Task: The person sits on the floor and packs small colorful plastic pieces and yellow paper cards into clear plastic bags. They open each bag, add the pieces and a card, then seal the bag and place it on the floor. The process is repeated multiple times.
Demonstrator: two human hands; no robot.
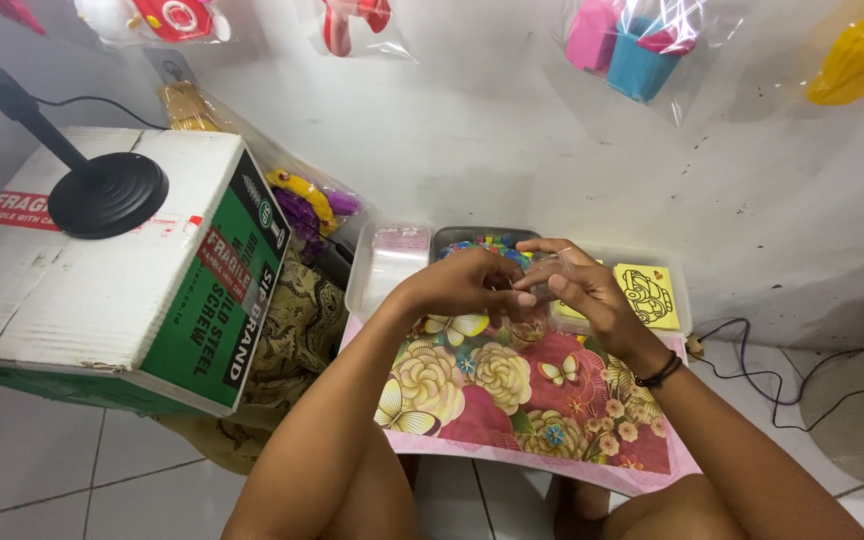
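Both forearms rise from the bottom edge of the view and meet above a floral cloth (pixel 512 400) patterned with pink and cream flowers and butterflies, spread over a low surface on the white tiled floor. At the centre, the left hand (pixel 462 285) and the right hand (pixel 582 290) come together, fingertips touching or nearly so; the fingers of each are curled narrow, as for pinching, around something small and seemingly transparent between them, though what it is cannot be made out. A dark bracelet (pixel 660 375) sits on the right wrist. At 12 o'clock from the hands, against the wall, stands a row of shallow trays: a clear tray (pixel 362 275) at 10 o'clock holding a pale pink packet (pixel 400 240), a dark tray (pixel 462 236) at 12 o'clock with small multicoloured pieces (pixel 487 245), and a clear tray (pixel 680 290) at 2 o'clock carrying a yellow card (pixel 647 295) with a line drawing. At 9 o'clock sits a white and green cardboard box (pixel 112 270) with a black round stand base (pixel 107 195) on top; bagged toys hang on the wall above. Judged from this posture, fine work of this kind is best done with the wrists low and close to the cloth, the item kept directly over the trays so that any dropped piece lands on the cloth or in a tray, and the pinch kept light and steady, one hand bracing while the other adjusts.
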